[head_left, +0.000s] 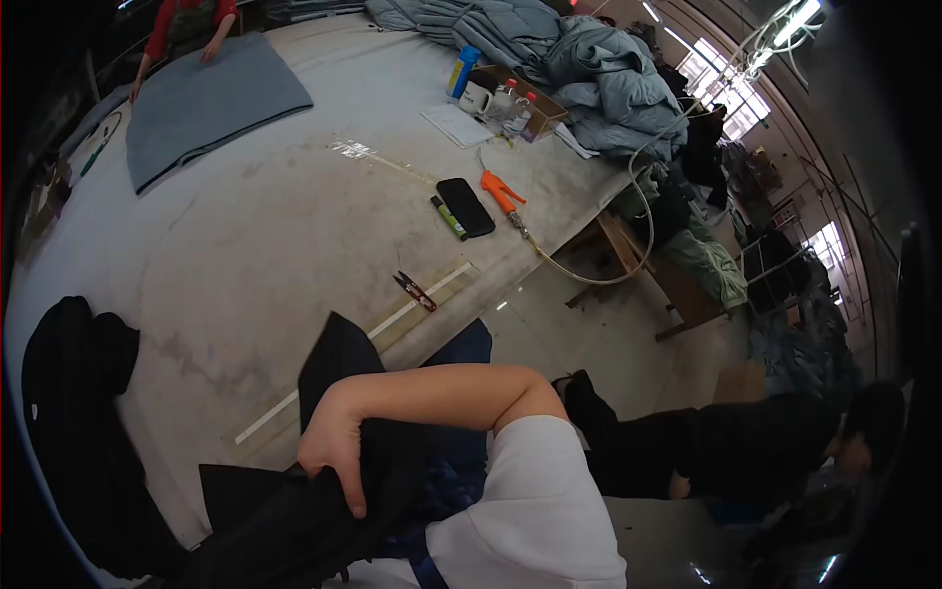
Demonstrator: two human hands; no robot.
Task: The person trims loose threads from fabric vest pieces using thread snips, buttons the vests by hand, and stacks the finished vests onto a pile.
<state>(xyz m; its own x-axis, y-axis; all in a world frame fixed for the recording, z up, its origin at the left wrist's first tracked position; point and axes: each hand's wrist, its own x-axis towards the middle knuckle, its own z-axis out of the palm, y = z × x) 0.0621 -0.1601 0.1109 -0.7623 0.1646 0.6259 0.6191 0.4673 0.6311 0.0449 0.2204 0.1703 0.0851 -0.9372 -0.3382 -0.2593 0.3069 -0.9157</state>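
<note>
My right hand [339, 447], on a bare forearm below a white sleeve, grips a piece of black cloth [265, 515] at the table's near edge. Its thumb lies over the cloth and the other fingers are mostly hidden. Black flaps of the cloth stick out beyond the hand and to its left. Past the hand, thread snips [415, 292] with dark blades rest by a pale strip on the table. My left hand is out of sight.
The table [235, 236] bears a black garment [74, 412], a phone [465, 207], a green item [448, 218], an orange air gun [500, 190] on a hose, bottles [510, 106] and grey padded garments [608, 79]. A co-worker's hands touch grey fabric [216, 103]; another person [726, 442] is at right.
</note>
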